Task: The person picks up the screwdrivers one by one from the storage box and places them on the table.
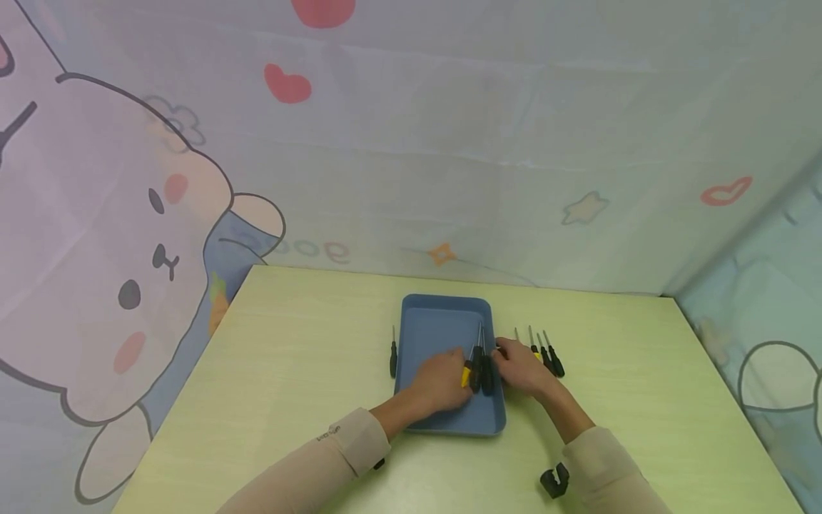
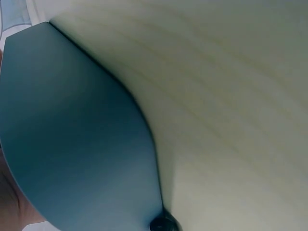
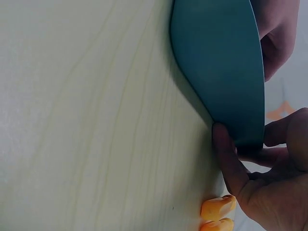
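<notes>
A blue tray stands on the table, its outer wall large in the left wrist view. Several screwdrivers lie along its right side, handles toward me. My left hand reaches into the tray, thumb and index finger pinching a yellow-and-black screwdriver beside the black ones; its palm side is hidden. At the right wall my right hand pinches the tray. In the right wrist view the right thumb presses the outside of the wall, with fingers at the rim.
Left of the tray lies a single black screwdriver. Several more screwdrivers lie in a row to the right, partly behind the right hand; orange handles show close to that hand. A small black bracket sits by the right sleeve. A printed curtain hangs behind the table.
</notes>
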Action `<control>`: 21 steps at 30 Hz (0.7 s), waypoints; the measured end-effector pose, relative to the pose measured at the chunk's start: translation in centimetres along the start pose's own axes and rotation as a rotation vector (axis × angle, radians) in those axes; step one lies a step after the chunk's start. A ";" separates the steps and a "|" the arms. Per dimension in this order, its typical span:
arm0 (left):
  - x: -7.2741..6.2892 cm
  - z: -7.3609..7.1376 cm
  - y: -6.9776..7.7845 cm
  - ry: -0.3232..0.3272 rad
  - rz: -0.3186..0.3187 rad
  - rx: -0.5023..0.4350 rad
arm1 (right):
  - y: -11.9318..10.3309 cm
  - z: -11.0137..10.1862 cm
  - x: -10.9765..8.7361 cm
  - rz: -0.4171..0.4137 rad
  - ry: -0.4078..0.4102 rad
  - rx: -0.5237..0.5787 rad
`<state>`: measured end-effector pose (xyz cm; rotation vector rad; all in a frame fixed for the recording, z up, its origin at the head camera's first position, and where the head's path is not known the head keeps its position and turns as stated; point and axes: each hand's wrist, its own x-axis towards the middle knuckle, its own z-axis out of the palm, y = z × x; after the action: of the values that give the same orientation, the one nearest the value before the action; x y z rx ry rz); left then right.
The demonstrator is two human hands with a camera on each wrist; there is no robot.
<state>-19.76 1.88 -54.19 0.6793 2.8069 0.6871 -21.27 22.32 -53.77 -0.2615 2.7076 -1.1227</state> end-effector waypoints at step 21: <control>-0.6 -0.3 -0.1 0.039 -0.003 -0.038 | -0.2 0.0 0.0 -0.026 0.001 -0.038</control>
<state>-19.40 1.37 -53.95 0.6614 2.8215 0.7587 -21.22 22.18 -53.65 -0.3021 2.7365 -1.0797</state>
